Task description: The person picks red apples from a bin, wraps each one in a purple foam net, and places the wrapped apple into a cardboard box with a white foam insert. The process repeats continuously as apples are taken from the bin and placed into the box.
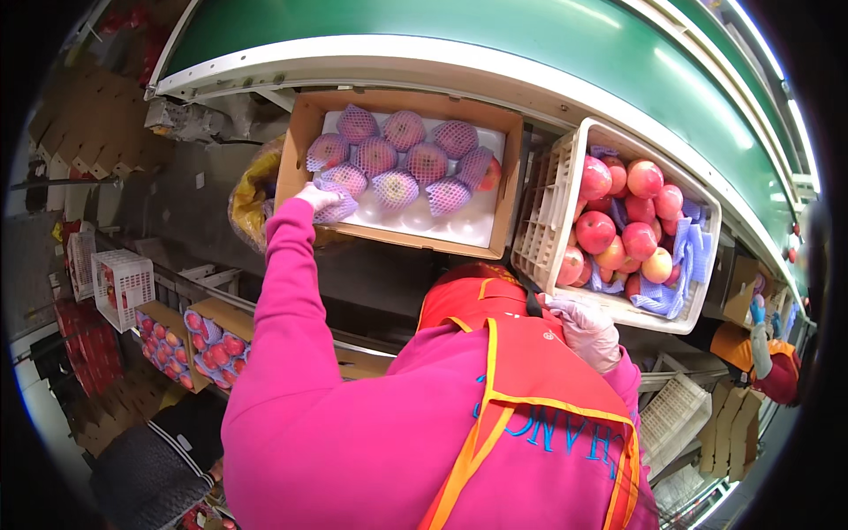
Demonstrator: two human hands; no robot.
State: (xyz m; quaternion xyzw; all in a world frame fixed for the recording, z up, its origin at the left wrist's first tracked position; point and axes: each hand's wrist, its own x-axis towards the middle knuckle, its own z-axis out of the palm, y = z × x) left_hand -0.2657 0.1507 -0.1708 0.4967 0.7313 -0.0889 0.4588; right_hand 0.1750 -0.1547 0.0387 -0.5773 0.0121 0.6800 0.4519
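Before me a cardboard carton [512,173] holds a white moulded tray [424,224]. Several apples in purple foam nets [375,157] fill its back and middle rows; one at the right [490,175] shows bare red skin beside its net. At the carton's near left corner, my left hand [317,197] grips a purple foam net [338,204]; whether an apple is inside is hidden. My right hand [586,328], in a pale glove, is curled between my red apron [556,361] and the near wall of a white plastic crate [662,323]; its fingertips are partly hidden. Loose red apples [639,240] and bluish-purple sheets [689,255] lie in that crate.
A green conveyor belt [424,23] with a white metal rail [371,53] runs along the far side. A yellow plastic bag [252,199] stands left of the carton. Packed apple boxes [218,344] are at lower left. Two other people [762,358] are nearby, one right, one lower left.
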